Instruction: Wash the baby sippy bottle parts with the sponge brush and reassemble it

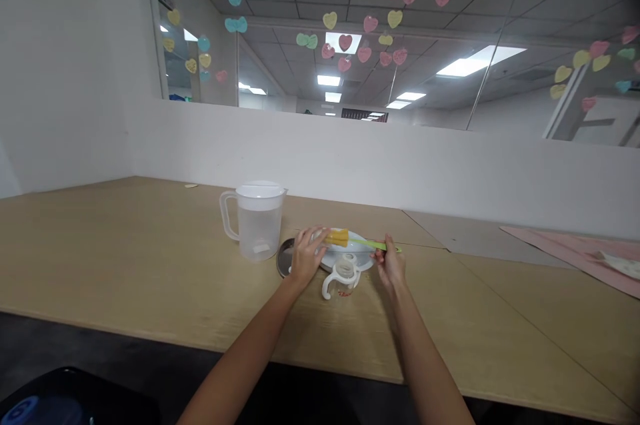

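My right hand (391,266) is closed around the light green handle of a bottle brush (365,242), held level above the dishes. Its yellow sponge head (338,237) points left into the fingers of my left hand (307,253). That hand is curled at the sponge's tip, around what may be a small pale, clear piece; my fingers mostly hide it. Below the brush stands a clear baby bottle (343,285) with white side handles, its top uncovered, with red print on its side. Behind it lies a white dish (367,261), partly covered by my hands and the brush.
A clear plastic pitcher (260,228) with a white lid stands left of my hands. A round metal dish (284,257) sits partly behind my left hand. Far right lies a pink cloth (565,252). The wooden table (150,265) meets a white wall (350,162) at the back.
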Motion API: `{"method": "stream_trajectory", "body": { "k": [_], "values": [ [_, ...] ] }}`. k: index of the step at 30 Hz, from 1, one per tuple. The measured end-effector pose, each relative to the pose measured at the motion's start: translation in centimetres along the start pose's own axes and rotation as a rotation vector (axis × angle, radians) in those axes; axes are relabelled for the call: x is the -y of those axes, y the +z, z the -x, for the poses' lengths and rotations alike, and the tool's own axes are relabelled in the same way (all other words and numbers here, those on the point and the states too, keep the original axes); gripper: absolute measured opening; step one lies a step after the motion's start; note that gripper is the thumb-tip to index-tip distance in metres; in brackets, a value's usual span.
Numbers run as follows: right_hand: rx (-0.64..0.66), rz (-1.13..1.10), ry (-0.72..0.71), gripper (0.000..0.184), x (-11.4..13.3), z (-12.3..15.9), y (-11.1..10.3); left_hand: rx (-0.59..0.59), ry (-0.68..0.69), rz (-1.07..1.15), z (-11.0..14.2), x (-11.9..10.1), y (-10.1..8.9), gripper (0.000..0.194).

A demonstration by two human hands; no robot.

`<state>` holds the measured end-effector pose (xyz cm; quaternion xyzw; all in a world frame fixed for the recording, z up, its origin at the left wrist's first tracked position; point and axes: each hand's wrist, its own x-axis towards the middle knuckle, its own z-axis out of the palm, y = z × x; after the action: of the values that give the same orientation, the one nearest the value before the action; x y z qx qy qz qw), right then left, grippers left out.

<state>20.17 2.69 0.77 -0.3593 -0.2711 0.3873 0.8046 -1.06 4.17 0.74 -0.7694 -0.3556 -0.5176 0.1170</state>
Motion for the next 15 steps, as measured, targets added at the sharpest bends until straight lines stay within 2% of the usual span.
{"method": "stream_trajectory", "body": {
  "k": [3, 5, 10, 15],
  "values": [
    [-0.112, -0.045, -0.016, 0.035, 0.3, -0.2, -0.2, -0.087, -0.132, -0.069, -0.3, 0.9, -0.1, 0.040],
    [-0.168, -0.045, -0.026, 0.033, 0.4, -0.4, -0.3, -0.100, -0.236, -0.079, -0.4, 1.8, -0.1, 0.043],
    [-0.250, -0.001, -0.045, 0.031, 0.4, -0.7, -0.5, 0.034, -0.506, -0.126, -0.3, 3.8, -0.2, 0.043],
    [-0.372, 0.038, -0.100, 0.028, 0.4, -0.7, -0.4, 0.148, -0.481, -0.244, -0.2, 4.2, -0.4, 0.040]
  ]
}}
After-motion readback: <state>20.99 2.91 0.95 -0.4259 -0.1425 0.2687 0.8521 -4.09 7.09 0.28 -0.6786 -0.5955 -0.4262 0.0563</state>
